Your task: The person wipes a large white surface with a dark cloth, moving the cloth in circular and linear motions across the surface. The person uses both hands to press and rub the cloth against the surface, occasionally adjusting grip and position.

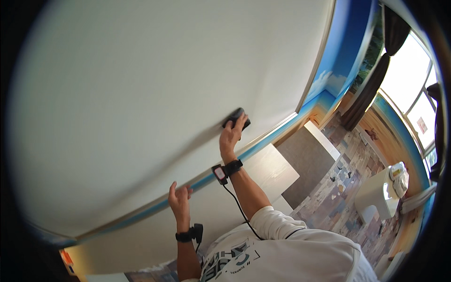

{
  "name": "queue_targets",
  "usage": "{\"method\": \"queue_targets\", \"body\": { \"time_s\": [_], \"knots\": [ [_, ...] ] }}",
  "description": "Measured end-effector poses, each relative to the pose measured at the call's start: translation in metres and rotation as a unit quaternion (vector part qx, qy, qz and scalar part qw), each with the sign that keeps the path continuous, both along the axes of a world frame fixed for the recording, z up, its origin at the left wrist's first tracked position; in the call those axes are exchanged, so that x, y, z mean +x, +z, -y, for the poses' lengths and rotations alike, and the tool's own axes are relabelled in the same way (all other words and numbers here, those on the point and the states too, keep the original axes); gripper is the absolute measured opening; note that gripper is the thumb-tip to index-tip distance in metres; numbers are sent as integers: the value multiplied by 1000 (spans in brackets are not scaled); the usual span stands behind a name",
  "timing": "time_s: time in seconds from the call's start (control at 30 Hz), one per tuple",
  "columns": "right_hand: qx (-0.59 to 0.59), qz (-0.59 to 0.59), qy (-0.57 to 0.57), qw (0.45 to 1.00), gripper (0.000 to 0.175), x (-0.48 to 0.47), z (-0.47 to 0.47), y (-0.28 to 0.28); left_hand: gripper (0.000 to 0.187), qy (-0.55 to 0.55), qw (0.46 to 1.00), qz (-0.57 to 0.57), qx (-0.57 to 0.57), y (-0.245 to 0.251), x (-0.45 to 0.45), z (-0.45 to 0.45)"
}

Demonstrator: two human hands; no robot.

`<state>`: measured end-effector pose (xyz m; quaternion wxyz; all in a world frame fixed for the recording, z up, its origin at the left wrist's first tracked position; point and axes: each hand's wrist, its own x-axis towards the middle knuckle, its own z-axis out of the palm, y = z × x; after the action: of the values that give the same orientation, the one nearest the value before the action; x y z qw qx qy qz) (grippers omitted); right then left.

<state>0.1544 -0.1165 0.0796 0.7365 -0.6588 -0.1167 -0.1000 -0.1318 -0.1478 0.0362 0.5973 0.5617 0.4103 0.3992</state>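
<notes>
A large whiteboard [141, 98] with a pale frame fills the left and middle of the view. My right hand [230, 135] grips a black board eraser [236, 119], pressed to the board near its lower right part. Down and to the left of it, my left hand [180, 197] is raised before the board's lower edge, fingers apart and holding nothing. Each wrist wears a black strap with a small device and a cable. No marks can be made out on the board.
Below the board stand a pale wooden surface [273, 169] and a grey-brown panel [304, 157]. At the right are a white cabinet [375, 194] with things on top, a dark tied curtain [366, 91] and a bright window [405, 74].
</notes>
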Motion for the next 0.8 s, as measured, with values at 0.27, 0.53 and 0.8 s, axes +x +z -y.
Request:
{"method": "queue_targets", "body": {
  "time_s": [0.27, 0.53, 0.8],
  "knots": [
    [-119, 390, -51, 912, 65, 21, -1, 117, 53, -26, 999, 13, 40, 36, 7, -2],
    [-118, 203, -122, 964, 70, 71, 1, -45, 51, -40, 998, -12, 55, 28, 26, -4],
    [-68, 20, -20, 997, 71, 66, 12, -102, 50, -64, 994, 2, 93, 38, 72, -10]
  ]
}}
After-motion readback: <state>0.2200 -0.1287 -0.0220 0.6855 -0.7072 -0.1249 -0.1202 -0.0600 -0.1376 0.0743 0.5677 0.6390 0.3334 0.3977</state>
